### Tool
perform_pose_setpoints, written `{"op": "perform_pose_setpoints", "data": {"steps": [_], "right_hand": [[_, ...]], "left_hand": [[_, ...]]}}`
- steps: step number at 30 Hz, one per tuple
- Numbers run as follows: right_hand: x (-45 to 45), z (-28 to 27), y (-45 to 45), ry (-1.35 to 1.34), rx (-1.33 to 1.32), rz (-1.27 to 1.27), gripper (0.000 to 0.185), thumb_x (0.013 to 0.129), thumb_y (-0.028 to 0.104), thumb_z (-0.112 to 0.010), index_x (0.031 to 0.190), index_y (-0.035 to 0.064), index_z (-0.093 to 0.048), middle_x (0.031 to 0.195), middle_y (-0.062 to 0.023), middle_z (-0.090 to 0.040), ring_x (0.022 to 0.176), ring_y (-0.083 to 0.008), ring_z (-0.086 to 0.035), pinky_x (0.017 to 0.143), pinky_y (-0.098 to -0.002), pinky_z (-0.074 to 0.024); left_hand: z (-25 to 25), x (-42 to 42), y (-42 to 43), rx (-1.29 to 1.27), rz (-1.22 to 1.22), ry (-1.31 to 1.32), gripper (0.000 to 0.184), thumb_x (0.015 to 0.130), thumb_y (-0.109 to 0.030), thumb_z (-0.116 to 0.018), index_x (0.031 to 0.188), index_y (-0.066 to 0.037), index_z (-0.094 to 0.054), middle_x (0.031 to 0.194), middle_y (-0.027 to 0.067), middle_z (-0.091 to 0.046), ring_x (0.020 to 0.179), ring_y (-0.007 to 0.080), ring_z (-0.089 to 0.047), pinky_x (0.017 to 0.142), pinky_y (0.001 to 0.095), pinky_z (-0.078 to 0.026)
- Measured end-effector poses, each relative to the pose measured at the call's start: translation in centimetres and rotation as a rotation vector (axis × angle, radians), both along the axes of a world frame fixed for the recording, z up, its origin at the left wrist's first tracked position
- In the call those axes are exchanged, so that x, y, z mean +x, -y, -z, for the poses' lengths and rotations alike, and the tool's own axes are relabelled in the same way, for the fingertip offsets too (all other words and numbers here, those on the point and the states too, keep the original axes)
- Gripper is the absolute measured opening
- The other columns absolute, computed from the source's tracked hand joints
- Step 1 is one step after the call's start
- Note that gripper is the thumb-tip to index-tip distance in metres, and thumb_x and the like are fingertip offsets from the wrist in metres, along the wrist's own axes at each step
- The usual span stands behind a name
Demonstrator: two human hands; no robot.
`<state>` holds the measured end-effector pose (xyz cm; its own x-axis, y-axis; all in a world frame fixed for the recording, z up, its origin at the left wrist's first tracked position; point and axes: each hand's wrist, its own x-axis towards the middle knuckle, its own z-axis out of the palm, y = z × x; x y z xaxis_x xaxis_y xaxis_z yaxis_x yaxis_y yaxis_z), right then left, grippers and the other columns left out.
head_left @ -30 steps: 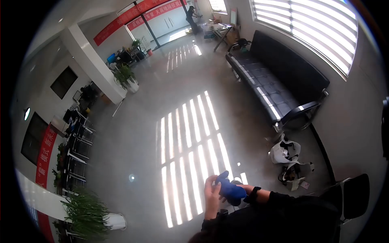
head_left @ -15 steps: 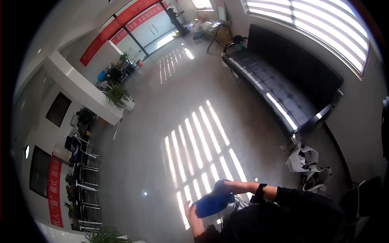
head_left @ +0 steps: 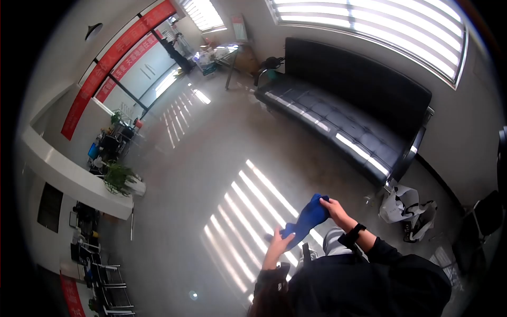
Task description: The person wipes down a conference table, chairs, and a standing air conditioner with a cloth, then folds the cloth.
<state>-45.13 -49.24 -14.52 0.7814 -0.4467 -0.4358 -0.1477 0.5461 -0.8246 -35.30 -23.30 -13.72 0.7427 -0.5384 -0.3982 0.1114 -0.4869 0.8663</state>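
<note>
A blue cloth item point(head_left: 309, 219) is stretched between my two hands above the floor. My left hand point(head_left: 278, 244) grips its lower left end, with the thumb on top. At the upper right end, my right hand point(head_left: 336, 211) pinches the cloth; a black band is on that wrist. Both forearms are in black sleeves. Below the cloth, part of a light grey trouser leg point(head_left: 334, 242) shows.
A black sofa point(head_left: 338, 116) stands under the window at the right. White bags point(head_left: 398, 205) lie on the floor by its near end. At the left are a potted plant point(head_left: 119, 177) and chairs point(head_left: 111, 285). A person point(head_left: 177, 55) stands far back.
The blue cloth has risen and now slants up to the right between my hands, which were close together a second ago. The view has turned, and the sofa appears further left.
</note>
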Motion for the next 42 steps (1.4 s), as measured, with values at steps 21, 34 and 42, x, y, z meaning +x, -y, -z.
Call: {"op": "perform_pose_setpoints", "data": {"steps": [21,34,42], "right_hand": [[40.1,-3.4,20.1,0.061,-0.061,-0.203,0.062,0.077,0.015,-0.072,0.135,0.0143,-0.048,0.107,-0.0078,-0.056,0.085,-0.0152,-0.056,0.069,-0.0281,-0.0481],[61.9,-4.9,26.9,0.091,-0.777,-0.296,0.066,0.076,0.015,-0.069,0.136,0.0086,-0.041,0.086,-0.0154,-0.065,0.076,-0.0279,-0.063,0.069,-0.0384,-0.0496],[69.4,-8.0,32.3,-0.099,-0.769,-0.061,0.062,0.079,0.007,-0.059,0.138,0.0094,-0.042,0.086,-0.0180,-0.067,0.078,-0.0324,-0.067,0.071,-0.0407,-0.0513]], "left_hand": [[0.4,36.8,20.0,-0.311,-0.194,0.090,0.029,0.089,-0.006,-0.063,0.116,-0.002,-0.054,0.109,0.0094,-0.059,0.102,0.0195,-0.057,0.091,0.0343,-0.046],[-0.8,64.4,37.8,-0.043,0.519,0.056,0.054,0.094,-0.054,-0.054,0.093,0.000,-0.056,0.088,0.0151,-0.063,0.080,0.0239,-0.062,0.073,0.0368,-0.048],[3.1,73.4,48.1,-0.039,0.526,0.124,0.042,0.100,-0.038,-0.047,0.117,-0.001,-0.059,0.111,0.0240,-0.063,0.104,0.0359,-0.061,0.090,0.0398,-0.045]]}}
